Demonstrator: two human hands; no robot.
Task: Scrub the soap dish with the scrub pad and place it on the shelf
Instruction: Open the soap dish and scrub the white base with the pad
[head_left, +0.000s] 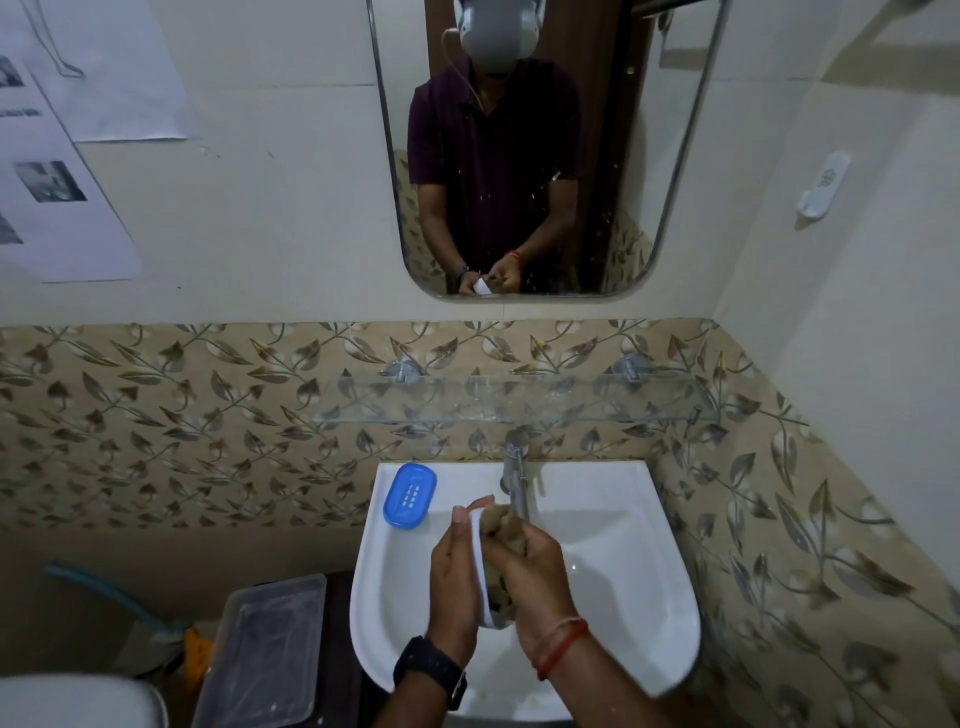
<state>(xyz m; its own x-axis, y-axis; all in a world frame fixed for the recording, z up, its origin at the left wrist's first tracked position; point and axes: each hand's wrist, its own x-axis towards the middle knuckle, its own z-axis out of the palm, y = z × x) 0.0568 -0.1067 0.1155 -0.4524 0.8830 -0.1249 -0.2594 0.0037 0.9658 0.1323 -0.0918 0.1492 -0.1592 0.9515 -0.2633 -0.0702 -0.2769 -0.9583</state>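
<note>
Over the white sink basin (623, 613) my left hand (454, 577) grips a white soap dish (479, 566), held on edge so only its rim shows. My right hand (535, 577) holds a brownish scrub pad (500, 522) pressed against the dish's inner face. Both hands sit just below the chrome tap (515, 478). A glass shelf (514, 402) runs along the tiled wall above the tap. A blue perforated soap dish part (409, 496) lies on the sink's back left corner.
A mirror (530, 156) above the shelf reflects a person and the hands. A clear plastic lidded box (265, 649) stands left of the sink. A white wall hook (823, 189) is at the right. Papers (62, 171) hang on the left wall.
</note>
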